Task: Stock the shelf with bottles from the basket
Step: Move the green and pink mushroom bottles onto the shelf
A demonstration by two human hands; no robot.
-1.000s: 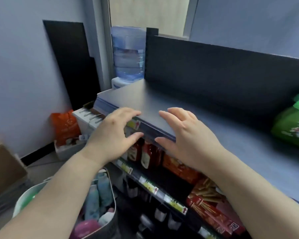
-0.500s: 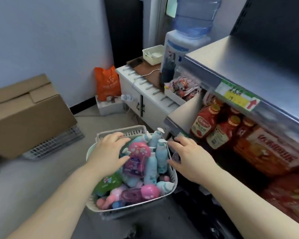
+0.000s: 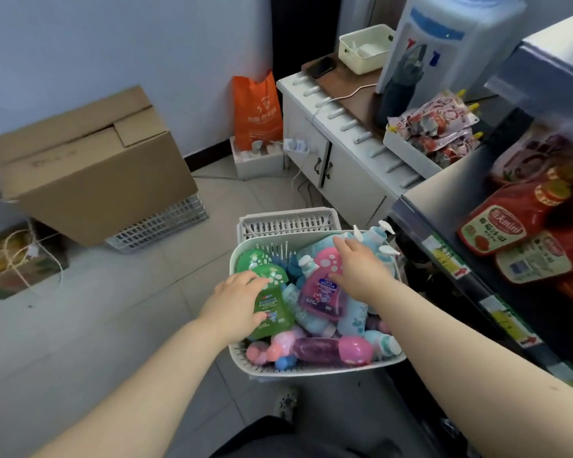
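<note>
Standing on the pale tiled floor [image 3: 113,309] just beside the grey metal shelf unit [image 3: 549,61], a white perforated plastic basket [image 3: 311,368] is heaped with bottles in pink, blue, purple and green. The left hand [image 3: 237,305] grips a translucent green plastic bottle with a white-spotted cap [image 3: 275,299] at the basket's left side. Its fingers [image 3: 257,280] curl over the upper edge and the thumb hooks round the lower edge, pinching the bottle between them inside the basket. The right hand [image 3: 366,271] rests on a pink plastic bottle with a purple label [image 3: 320,287] in the middle of the heap. Its fingers [image 3: 341,242] are straight and slightly spread, with the thumb lying apart across the bottle rather than closed round it. Red squeeze sauce bottles [image 3: 503,219] fill a lower level of the shelf unit to the right. A brown cardboard box [image 3: 90,170] sits near the wall, and an orange bag [image 3: 257,110] stands beside a white cabinet [image 3: 344,160].
</note>
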